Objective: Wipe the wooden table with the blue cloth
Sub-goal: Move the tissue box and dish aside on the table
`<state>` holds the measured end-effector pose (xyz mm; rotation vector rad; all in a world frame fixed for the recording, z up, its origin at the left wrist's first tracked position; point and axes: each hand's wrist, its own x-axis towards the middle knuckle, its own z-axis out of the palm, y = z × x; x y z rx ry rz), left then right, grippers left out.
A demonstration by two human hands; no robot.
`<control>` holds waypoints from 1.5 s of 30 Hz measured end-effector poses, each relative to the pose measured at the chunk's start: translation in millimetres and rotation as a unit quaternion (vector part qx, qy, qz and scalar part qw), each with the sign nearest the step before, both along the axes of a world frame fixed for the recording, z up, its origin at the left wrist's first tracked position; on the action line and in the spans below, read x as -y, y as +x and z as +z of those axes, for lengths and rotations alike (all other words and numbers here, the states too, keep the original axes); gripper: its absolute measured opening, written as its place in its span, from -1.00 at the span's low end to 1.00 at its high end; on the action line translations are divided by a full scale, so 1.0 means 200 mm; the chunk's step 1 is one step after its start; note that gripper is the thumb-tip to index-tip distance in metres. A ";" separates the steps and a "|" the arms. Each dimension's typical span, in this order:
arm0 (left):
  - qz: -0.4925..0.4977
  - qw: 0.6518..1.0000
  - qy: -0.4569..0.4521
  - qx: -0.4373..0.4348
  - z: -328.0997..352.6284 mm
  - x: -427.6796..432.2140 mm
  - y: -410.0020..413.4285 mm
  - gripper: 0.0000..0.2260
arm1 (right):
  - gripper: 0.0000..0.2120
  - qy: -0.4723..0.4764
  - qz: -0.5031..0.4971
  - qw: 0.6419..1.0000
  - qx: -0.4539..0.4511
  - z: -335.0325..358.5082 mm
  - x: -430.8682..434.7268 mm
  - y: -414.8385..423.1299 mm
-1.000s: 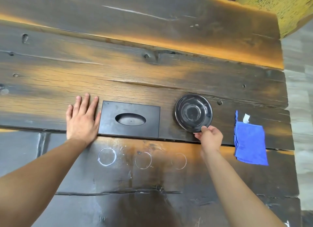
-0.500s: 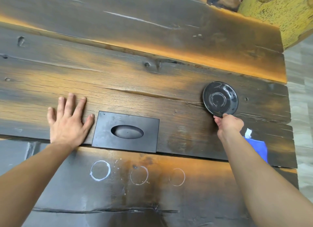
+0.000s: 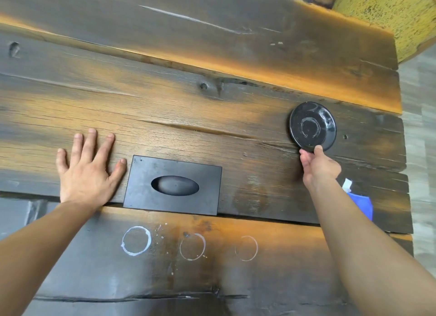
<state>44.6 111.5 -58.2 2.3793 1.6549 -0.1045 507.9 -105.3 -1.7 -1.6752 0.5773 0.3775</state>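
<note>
Head view: saucer (image 3: 312, 126) now shifted far right and away from the tissue box (image 3: 173, 185), clearing space around the white rings (image 3: 136, 240) for wiping. Right hand (image 3: 318, 166) pinched on its near rim. Left hand (image 3: 88, 170) spread flat on table (image 3: 188, 117), gripping nothing. Blue cloth (image 3: 362, 203) untouched, half hidden beside right forearm.

On the desk (image 3: 212, 127), the tissue box (image 3: 173, 186) lies centre frame, the saucer (image 3: 312, 127) upper right, the cloth (image 3: 361, 204) at right behind a forearm, three rings (image 3: 192, 246) below the box.
</note>
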 end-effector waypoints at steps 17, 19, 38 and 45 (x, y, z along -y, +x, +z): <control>0.002 1.000 -0.002 0.020 0.03 0.01 0.01 -0.39 | -0.51 -0.230 0.517 0.823 0.054 0.18 -0.17 -1.21; 0.001 1.000 -0.003 0.023 0.03 0.01 0.00 -0.39 | -0.54 -0.256 0.510 0.819 0.064 0.17 -0.18 -1.22; 0.005 0.999 0.009 0.039 0.02 0.01 0.00 -0.39 | -0.63 -0.271 0.412 0.856 0.154 0.26 -0.33 -0.44; 0.006 0.999 0.014 0.038 0.01 0.00 0.00 -0.39 | -0.64 -0.258 0.403 0.869 0.130 0.21 -0.50 -0.15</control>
